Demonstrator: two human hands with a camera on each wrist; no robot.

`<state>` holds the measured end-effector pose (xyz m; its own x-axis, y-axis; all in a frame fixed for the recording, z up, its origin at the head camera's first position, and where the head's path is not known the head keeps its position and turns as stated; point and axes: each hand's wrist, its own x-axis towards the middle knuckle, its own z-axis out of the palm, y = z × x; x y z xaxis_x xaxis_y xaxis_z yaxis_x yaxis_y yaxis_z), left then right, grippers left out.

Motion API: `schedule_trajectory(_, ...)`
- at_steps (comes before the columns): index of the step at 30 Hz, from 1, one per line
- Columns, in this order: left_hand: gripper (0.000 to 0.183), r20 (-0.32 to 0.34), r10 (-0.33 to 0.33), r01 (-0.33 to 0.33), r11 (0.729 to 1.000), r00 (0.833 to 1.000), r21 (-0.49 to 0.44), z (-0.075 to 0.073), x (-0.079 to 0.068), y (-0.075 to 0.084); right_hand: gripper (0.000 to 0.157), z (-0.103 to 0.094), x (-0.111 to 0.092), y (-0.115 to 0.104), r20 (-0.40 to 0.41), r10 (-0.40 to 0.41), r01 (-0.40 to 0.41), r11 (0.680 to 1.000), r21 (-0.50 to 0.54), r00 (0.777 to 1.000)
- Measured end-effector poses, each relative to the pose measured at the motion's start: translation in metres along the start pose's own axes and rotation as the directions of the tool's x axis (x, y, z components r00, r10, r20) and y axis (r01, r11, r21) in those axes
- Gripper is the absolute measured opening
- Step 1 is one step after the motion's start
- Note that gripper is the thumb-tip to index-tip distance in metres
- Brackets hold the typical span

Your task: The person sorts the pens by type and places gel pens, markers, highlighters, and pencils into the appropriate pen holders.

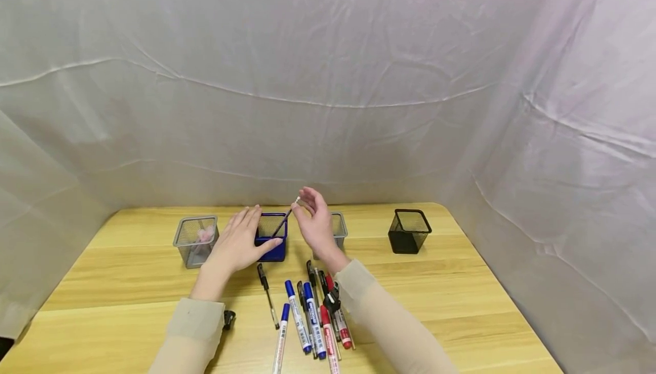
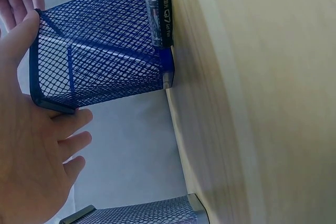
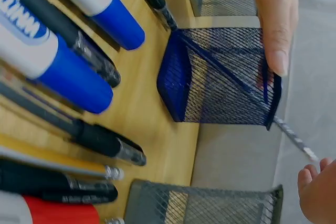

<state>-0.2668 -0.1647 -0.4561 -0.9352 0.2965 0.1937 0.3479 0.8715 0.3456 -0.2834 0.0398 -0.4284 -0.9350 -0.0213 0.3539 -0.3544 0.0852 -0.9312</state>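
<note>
A blue mesh pen holder stands near the back of the table. My left hand holds it at the rim, the thumb along the front and the fingers at the left side. A slim dark pencil with a pale end leans inside the holder, its top sticking out over the right rim. Close to that top end is my right hand, its fingers loosely bent; in the right wrist view the fingertips look just apart from the pencil. A black gel pen lies on the table before the holder.
Grey mesh holders stand left and right of the blue one; the left one contains something pink. Farther right is a black mesh holder. Blue markers, red markers and several pens lie in front. A grey cloth hangs behind.
</note>
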Motion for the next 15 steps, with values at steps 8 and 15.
schedule_trajectory(8,0.108,0.001,0.001,-0.001,1.000,1.000,-0.001,-0.001,0.000,0.001,0.051,-0.016,-0.004,-0.010,0.007,-0.078,0.078,0.996,0.035,0.997)
schedule_trajectory(15,0.107,-0.007,-0.001,0.001,1.000,1.000,0.007,-0.001,-0.003,0.001,0.051,-0.032,-0.013,-0.015,0.011,-0.156,0.156,0.988,0.022,0.988)
